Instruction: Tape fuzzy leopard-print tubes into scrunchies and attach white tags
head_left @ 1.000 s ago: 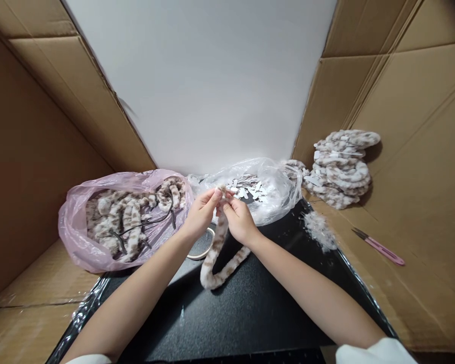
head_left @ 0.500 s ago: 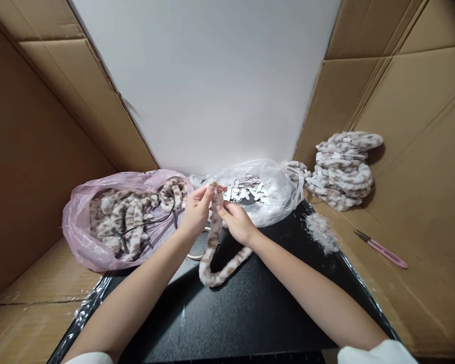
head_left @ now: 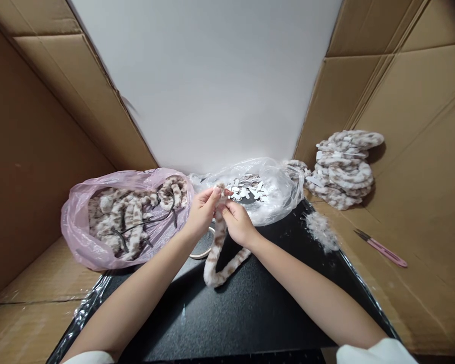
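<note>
A fur strip [head_left: 211,265] is sitting near; behind it, tags [head_left: 244,193] are lying in a bag [head_left: 282,199]; a sack [head_left: 75,222] is resting left, snips [head_left: 384,252] right.

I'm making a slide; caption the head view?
Left hand and right hand hold a mottled furry strip at a black table.

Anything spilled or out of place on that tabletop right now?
Possibly: whitish, wispy scraps lie loose at the right edge of the black tabletop, looking like stray debris. The furry strip shows no obvious damage.
</note>
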Motion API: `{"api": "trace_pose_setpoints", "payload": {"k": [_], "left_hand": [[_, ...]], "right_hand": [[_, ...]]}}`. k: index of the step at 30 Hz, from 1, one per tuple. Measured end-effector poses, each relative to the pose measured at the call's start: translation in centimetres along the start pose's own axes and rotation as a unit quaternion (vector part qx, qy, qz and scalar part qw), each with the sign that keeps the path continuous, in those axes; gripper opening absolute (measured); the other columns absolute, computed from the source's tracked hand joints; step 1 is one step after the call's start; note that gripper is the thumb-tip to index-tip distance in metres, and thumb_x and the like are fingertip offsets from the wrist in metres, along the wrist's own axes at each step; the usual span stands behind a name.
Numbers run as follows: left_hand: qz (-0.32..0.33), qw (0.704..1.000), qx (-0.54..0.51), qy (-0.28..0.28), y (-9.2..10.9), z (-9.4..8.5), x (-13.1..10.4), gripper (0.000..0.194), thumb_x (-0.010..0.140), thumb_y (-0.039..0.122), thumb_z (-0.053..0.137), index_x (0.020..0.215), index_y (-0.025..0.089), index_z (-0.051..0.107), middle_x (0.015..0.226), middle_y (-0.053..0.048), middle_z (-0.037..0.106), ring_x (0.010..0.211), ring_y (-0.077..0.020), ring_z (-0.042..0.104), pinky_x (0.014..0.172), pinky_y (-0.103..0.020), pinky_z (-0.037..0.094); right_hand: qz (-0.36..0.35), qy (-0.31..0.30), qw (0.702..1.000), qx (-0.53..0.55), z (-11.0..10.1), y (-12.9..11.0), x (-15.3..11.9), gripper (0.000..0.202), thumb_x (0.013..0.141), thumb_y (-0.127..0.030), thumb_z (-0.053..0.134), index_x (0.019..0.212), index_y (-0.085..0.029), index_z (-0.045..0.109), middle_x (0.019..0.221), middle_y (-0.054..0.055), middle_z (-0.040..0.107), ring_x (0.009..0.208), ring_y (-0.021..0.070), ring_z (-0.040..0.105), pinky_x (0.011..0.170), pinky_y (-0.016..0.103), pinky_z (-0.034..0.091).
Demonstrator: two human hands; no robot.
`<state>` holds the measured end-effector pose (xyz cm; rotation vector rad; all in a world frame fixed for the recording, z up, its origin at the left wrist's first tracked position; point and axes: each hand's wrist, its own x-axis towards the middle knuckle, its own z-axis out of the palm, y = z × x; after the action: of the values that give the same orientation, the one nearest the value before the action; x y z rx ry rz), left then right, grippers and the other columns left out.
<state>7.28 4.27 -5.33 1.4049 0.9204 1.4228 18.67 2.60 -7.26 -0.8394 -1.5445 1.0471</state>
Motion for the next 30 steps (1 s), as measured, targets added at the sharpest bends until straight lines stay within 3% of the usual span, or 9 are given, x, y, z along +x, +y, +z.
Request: {"api": "trace_pose_setpoints", "payload": {"k": [5,9,14,19,30], "left_hand": [[-0.008,1.000,-0.006,0.007,0.18,0.02,0.05,0.041,0.080,0.054,0.063,0.081,0.014,0.072,0.076,-0.005,0.071,0.071,-0.0171,0.063,0.067,-0.026,0.049],[-0.023,0.999,-0.032,-0.010,0.27,0.18,-0.01,0.041,0.079,0.055,0.064,0.080,0.015,0.070,0.074,-0.004,0.069,0.070,-0.0166,0.063,0.067,-0.026,0.050],[-0.012,1.000,-0.011,-0.012,0.22,0.23,-0.30,0.039,0.079,0.054,0.064,0.077,0.015,0.068,0.064,0.000,0.062,0.058,-0.0115,0.056,0.055,-0.021,0.044],[-0.004,1.000,0.000,0.001,0.58,0.30,-0.40,0.044,0.077,0.059,0.064,0.076,0.015,0.068,0.056,0.002,0.054,0.043,-0.0070,0.042,0.039,-0.019,0.033],[0.017,1.000,0.014,-0.007,0.29,0.38,-0.38,0.044,0.078,0.058,0.063,0.072,0.015,0.068,0.052,0.003,0.049,0.043,-0.0069,0.040,0.042,-0.020,0.032]], "right_hand": [[-0.025,0.004,0.999,-0.043,-0.17,-0.60,-0.13,0.029,0.088,-0.035,0.043,0.063,-0.022,0.037,0.061,-0.004,0.042,0.059,0.0127,0.041,0.058,0.026,0.034],[-0.009,0.008,0.999,-0.043,-0.20,-0.56,0.00,0.025,0.085,-0.030,0.042,0.062,-0.021,0.040,0.062,-0.003,0.046,0.060,0.0132,0.044,0.059,0.026,0.036],[0.003,0.023,1.000,0.006,0.01,-0.14,0.07,0.018,0.083,-0.029,0.044,0.072,-0.020,0.054,0.072,0.001,0.058,0.071,0.0164,0.054,0.069,0.028,0.042],[0.011,0.030,0.998,0.055,0.38,-0.25,-0.13,0.018,0.083,-0.032,0.044,0.079,-0.019,0.056,0.075,0.002,0.058,0.073,0.0165,0.055,0.072,0.029,0.044],[0.039,0.033,0.987,0.152,0.54,-0.43,0.23,0.015,0.080,-0.034,0.050,0.076,-0.019,0.052,0.071,0.000,0.053,0.067,0.0134,0.051,0.067,0.026,0.044]]}}
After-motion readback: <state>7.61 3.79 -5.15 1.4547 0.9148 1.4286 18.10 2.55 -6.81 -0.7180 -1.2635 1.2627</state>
